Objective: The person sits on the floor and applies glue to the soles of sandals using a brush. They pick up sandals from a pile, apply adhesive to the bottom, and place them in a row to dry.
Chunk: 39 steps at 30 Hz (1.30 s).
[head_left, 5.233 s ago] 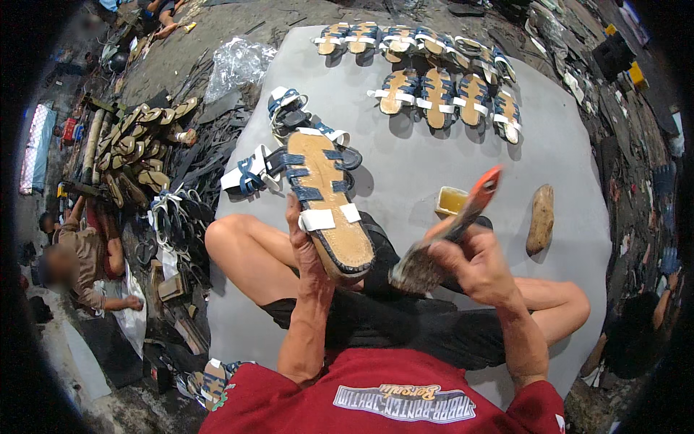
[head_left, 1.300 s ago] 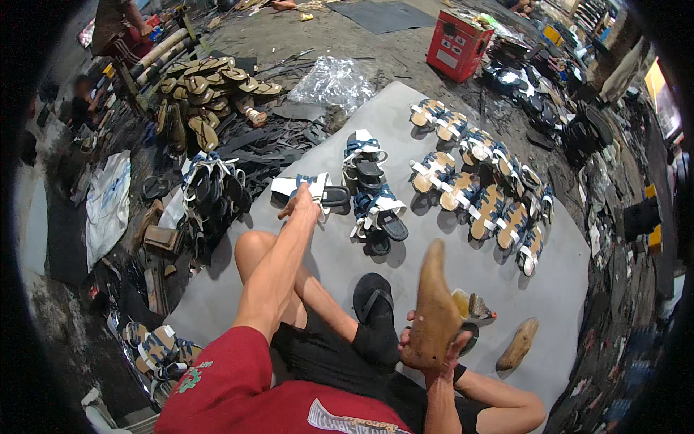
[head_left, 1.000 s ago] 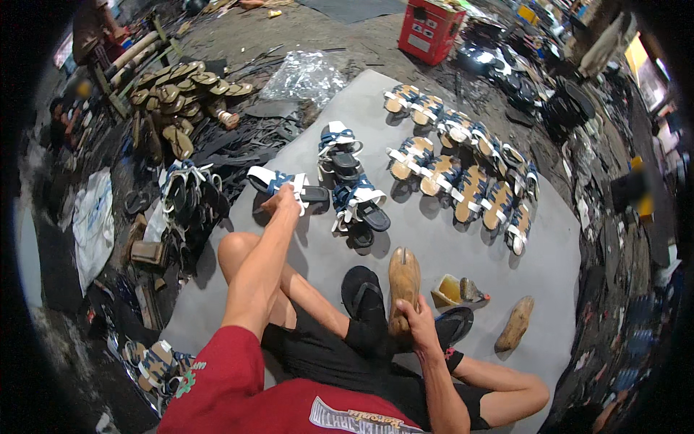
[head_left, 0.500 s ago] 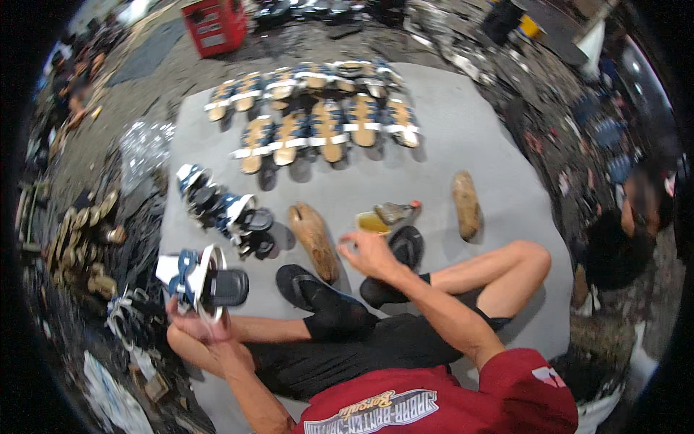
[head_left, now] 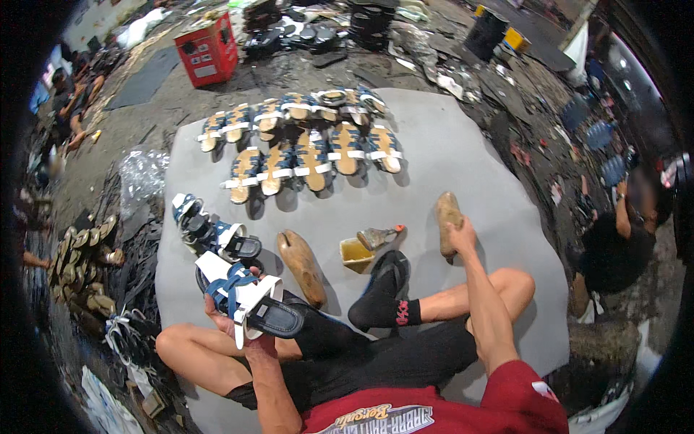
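A sandal (head_left: 271,315) with a black insole and crossing blue and white straps is held up over my left shin. My left hand (head_left: 225,325) grips it from below and the side, the fingers partly hidden behind it. Out to the right, my right hand (head_left: 463,237) is closed round the lower half of a wooden shoe last (head_left: 447,207) on the grey mat (head_left: 405,173). A second wooden last (head_left: 300,267) lies between my feet and the strapped sandals (head_left: 235,242) at the left.
Two rows of tan-soled sandals (head_left: 312,170) lie on the far mat. By my right foot stands a yellowish container (head_left: 356,264), a brush (head_left: 374,237) at its edge. A red box (head_left: 206,54) stands beyond; a person (head_left: 622,246) sits at the right among scraps.
My right hand has moved right from near the container and taken hold of the right-hand last. My left hand has brought the sandal inward to the right. The view has shifted slightly.
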Available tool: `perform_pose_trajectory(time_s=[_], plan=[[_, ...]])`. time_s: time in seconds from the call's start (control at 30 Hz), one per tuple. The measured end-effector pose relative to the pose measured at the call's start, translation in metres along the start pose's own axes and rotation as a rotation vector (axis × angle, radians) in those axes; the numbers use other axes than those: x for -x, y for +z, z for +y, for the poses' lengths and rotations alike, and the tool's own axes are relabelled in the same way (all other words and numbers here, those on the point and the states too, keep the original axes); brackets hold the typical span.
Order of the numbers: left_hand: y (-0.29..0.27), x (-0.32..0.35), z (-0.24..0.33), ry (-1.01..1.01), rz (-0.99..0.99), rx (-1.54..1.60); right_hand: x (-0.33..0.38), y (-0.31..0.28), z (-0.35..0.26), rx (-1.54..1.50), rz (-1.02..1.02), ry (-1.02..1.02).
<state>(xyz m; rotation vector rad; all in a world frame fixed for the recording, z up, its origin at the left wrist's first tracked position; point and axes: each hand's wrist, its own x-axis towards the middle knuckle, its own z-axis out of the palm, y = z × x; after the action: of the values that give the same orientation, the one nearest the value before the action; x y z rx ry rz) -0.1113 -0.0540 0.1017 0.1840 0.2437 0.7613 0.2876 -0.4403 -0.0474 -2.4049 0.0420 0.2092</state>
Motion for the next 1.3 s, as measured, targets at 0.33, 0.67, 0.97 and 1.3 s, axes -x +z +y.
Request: perform_pose_trajectory(time_s=[0.33, 0.67, 0.97, 1.3], plan=[[0.029, -0.031, 0.02, 0.082, -0.032, 0.073, 0.214, -0.077, -0.228, -0.585, -0.697, -0.31], [0.037, 0.041, 0.005, 0.018, 0.002, -0.311, 0.352, 0.038, -0.29, -0.525, -0.62, -0.657], [-0.008, 0.086, 0.038, 0.083, 0.351, -0.341, 0.376, 0.081, -0.311, -0.592, -0.908, -0.818], [-0.024, 0.081, 0.038, 0.093, 0.332, -0.237, 0.381, 0.103, -0.306, -0.46, -0.863, -0.742]])
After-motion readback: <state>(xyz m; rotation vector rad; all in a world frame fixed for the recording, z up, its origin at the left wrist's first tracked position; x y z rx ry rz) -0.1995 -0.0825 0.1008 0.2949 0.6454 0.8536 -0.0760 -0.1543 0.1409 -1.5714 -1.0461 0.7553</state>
